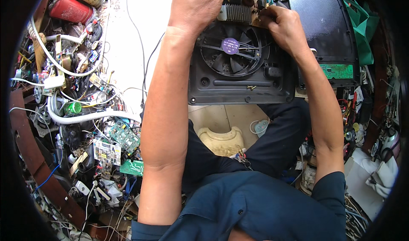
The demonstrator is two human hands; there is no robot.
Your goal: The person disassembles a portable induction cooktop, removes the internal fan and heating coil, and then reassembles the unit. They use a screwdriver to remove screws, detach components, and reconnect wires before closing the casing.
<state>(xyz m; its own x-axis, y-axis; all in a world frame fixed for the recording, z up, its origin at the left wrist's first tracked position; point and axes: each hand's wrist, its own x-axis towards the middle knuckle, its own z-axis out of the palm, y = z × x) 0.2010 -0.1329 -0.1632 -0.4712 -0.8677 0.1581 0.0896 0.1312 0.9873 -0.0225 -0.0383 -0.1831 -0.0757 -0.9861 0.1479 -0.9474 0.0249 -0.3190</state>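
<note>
round purple label point(231, 46) centred on black fan point(235, 65): several lines of small print, letters and numbers.

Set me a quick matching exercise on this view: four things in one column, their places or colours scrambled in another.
1. Ribbed silver metal heatsink
2. Round black plastic fan
3. Red cylindrical canister
4. Curved cream-coloured object

A. between the dark trouser legs
B. purple at its centre
C. between left grip and right grip
D. toward the picture's upper left

Pairs: 1-C, 2-B, 3-D, 4-A
</note>
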